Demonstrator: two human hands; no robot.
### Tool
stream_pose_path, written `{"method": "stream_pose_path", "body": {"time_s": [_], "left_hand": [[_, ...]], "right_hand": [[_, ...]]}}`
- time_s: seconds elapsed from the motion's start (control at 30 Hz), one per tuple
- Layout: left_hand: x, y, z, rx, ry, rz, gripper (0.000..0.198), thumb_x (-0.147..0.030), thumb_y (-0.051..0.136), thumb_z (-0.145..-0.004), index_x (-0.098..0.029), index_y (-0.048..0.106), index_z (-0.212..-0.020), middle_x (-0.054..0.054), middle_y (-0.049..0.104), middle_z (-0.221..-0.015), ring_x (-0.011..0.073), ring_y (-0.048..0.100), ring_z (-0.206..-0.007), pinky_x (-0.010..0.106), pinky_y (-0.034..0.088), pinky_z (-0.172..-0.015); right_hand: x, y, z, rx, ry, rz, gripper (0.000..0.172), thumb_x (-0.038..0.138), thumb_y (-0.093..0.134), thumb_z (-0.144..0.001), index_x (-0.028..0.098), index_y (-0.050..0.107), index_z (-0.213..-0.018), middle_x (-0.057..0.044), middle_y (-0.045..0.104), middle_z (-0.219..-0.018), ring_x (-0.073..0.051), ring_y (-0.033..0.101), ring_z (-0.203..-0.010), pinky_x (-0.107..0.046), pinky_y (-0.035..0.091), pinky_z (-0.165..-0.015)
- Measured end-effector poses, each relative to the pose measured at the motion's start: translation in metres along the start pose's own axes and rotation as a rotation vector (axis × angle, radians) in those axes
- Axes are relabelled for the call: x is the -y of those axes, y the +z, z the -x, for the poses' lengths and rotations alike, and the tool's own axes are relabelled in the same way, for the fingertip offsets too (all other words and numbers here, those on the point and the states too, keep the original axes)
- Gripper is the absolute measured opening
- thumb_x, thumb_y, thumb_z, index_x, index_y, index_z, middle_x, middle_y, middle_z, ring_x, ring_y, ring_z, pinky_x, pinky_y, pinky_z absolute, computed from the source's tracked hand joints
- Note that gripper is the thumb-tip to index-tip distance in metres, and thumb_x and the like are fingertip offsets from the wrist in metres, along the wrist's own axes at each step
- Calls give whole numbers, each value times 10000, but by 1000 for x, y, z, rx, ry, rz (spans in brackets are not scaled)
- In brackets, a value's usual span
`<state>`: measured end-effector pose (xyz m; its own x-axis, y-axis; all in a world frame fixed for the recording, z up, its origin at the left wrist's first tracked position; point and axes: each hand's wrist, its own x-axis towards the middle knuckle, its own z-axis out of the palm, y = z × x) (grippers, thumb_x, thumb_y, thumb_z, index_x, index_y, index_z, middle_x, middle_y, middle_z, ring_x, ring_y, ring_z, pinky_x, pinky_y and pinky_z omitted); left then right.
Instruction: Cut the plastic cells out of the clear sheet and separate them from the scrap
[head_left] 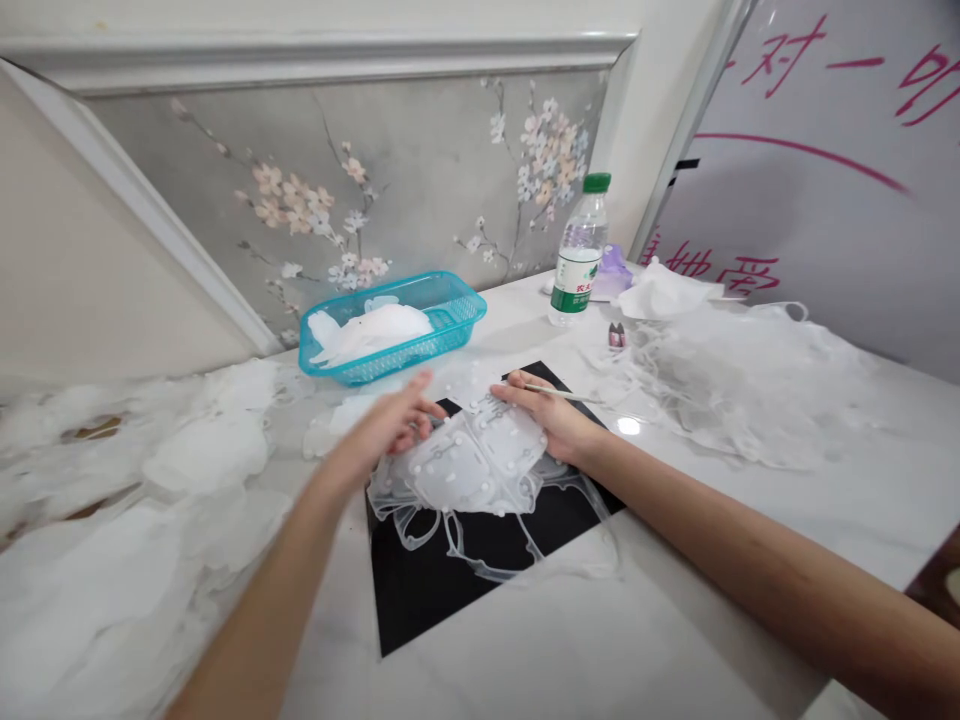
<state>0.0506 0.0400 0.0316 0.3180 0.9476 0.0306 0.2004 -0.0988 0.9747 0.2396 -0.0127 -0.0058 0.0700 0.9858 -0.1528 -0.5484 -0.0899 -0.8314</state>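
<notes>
A translucent white moulded sheet point(450, 465) dotted with small round nubs lies over a black mat point(420, 600), its thin trimmed strips hanging loose at the near side. My right hand point(551, 415) rests at the sheet's right edge, fingers closed around a thin pale stick-like tool point(559, 392); its exact kind I cannot make out. The fingertips touch or nearly touch the sheet. Slightly blurred, my left hand point(405, 420) hovers by the sheet's left side with its fingers apart and nothing in them.
Behind the mat stands a blue plastic basket point(469, 325) holding white pieces. A water bottle point(577, 260) with a green cap is near the wall, small pink-and-black clippers point(616, 336) in front. Heaps of translucent scraps point(750, 380) lie right, more white sheets point(135, 540) left.
</notes>
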Motion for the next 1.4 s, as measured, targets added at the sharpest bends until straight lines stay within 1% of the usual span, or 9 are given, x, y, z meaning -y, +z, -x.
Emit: {"method": "stream_pose_path", "body": {"time_s": [0.07, 0.13, 0.23, 0.37, 0.57, 0.93, 1.17, 1.3, 1.4], "left_hand": [[6, 16, 3, 110, -148, -41, 445, -542, 623, -750, -143, 557, -564, -47, 426, -439, 59, 321, -354, 217, 208, -350], [12, 31, 8, 106, -176, -21, 444, -542, 642, -710, -168, 487, -528, -69, 352, -426, 51, 270, -368, 219, 161, -373], [21, 42, 13, -20, -34, 38, 383, -476, 628, -728, -178, 456, -562, -78, 344, -457, 57, 286, -410, 204, 198, -405], [26, 43, 15, -41, 72, -10, 329, -435, 593, -772, -170, 501, -601, -59, 431, -481, 69, 355, -441, 199, 261, -434], [25, 44, 17, -94, 96, -68, 370, -425, 578, -805, -172, 453, -565, -54, 449, -480, 70, 375, -456, 193, 284, -455], [24, 49, 20, -106, 86, -17, 348, -425, 562, -821, -170, 490, -596, -51, 462, -506, 72, 373, -462, 198, 298, -470], [23, 51, 21, -108, 89, -23, 318, -425, 569, -810, -169, 524, -626, -51, 482, -508, 78, 401, -464, 199, 307, -470], [22, 52, 21, -98, 106, -33, 314, -405, 558, -821, -168, 526, -617, -49, 483, -507, 81, 414, -473, 200, 317, -479], [24, 53, 21, -94, 108, -31, 305, -406, 557, -825, -172, 523, -632, -47, 484, -521, 89, 436, -497, 203, 336, -500]], "right_hand": [[0, -1, 0, 6, -31, 42, 451, 305, 807, -558, 200, 381, -665, 85, 459, -580, -55, 424, -490, -188, 310, -458], [0, 0, 1, 38, -57, 117, 459, 326, 799, -566, 204, 369, -669, 92, 421, -562, -51, 385, -473, -186, 288, -435], [-1, 5, 3, 75, -42, 240, 512, 333, 814, -529, 213, 342, -688, 106, 393, -545, -45, 356, -451, -182, 284, -418], [-4, 10, 4, 109, -38, 349, 578, 303, 839, -460, 218, 327, -716, 134, 377, -500, -34, 337, -431, -169, 275, -418], [-2, 11, 7, 138, -15, 346, 550, 299, 813, -495, 217, 327, -740, 128, 434, -519, -34, 368, -457, -162, 271, -452], [0, 10, 4, 250, 26, 344, 487, 272, 762, -544, 226, 334, -772, 126, 451, -523, -46, 375, -453, -167, 270, -445], [0, 7, 0, 295, 36, 386, 425, 237, 723, -556, 221, 346, -750, 125, 392, -527, -40, 342, -447, -164, 270, -428], [-1, 6, -1, 319, 26, 374, 381, 211, 691, -564, 215, 351, -737, 125, 353, -540, -26, 290, -435, -164, 225, -413], [0, 7, 2, 315, 18, 354, 390, 244, 706, -578, 215, 349, -732, 118, 358, -546, -30, 288, -437, -172, 218, -416]]}}
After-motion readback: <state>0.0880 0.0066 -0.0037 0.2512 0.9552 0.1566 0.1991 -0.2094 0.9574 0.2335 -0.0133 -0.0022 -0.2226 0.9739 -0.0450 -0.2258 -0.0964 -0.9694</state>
